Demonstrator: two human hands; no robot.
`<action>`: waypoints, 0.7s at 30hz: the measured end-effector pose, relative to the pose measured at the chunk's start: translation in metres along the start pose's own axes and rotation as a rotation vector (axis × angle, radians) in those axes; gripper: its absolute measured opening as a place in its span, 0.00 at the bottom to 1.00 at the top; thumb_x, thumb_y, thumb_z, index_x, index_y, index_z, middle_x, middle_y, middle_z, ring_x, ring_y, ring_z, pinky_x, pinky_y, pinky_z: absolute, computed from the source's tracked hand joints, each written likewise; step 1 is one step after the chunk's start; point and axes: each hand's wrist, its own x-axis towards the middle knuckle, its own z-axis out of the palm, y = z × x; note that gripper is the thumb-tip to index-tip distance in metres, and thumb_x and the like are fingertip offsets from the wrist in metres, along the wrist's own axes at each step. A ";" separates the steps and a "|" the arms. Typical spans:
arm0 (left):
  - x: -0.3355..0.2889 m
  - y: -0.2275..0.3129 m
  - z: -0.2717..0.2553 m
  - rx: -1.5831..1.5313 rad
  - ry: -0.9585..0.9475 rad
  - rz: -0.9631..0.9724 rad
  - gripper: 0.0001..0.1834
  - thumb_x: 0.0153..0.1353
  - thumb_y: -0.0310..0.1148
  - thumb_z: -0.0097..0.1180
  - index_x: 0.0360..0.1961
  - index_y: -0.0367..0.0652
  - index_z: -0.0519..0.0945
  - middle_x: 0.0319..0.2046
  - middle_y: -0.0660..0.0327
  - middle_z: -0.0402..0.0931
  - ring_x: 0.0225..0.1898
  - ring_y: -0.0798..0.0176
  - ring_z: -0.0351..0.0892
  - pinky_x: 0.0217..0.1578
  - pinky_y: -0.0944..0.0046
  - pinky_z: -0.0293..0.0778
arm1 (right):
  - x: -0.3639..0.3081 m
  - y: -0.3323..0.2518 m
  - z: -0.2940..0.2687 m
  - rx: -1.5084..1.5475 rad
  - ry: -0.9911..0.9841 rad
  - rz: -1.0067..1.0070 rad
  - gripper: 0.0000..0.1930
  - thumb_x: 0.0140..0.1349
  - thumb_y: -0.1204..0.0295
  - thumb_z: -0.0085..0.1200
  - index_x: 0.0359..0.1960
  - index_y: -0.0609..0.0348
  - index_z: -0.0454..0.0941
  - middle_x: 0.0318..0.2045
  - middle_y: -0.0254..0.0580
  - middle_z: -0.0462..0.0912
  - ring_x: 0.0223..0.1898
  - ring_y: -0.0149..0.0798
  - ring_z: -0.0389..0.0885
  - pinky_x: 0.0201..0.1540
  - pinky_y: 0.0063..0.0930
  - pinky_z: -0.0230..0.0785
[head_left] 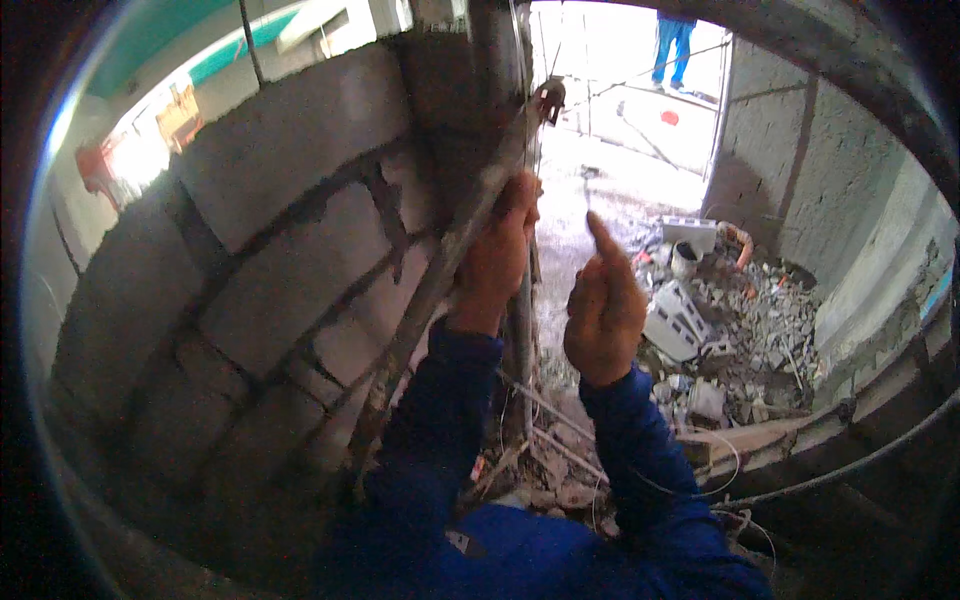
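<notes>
My left hand is closed at a long grey, mortar-smeared bar, which slants up along the end of a block wall. A dark reddish fitting sits at the bar's upper end. To the right, my right hand is raised, its index finger stretched upward and the others curled in. Just past that fingertip shows a thin dark piece; whether the hand holds it or it lies beyond, I cannot tell. The inside of the right palm is hidden.
Rubble covers the floor at the right, with a holed block and a white pipe piece on it. A thin upright pole stands between my arms. A cable crosses the lower right. Someone in blue trousers stands beyond the opening.
</notes>
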 end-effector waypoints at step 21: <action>-0.006 -0.025 -0.024 0.371 0.326 0.417 0.26 0.68 0.47 0.45 0.54 0.33 0.71 0.44 0.56 0.75 0.45 0.62 0.72 0.50 0.61 0.66 | -0.003 0.017 -0.007 0.033 -0.025 -0.008 0.20 0.69 0.73 0.38 0.61 0.64 0.66 0.14 0.26 0.63 0.15 0.19 0.60 0.18 0.18 0.53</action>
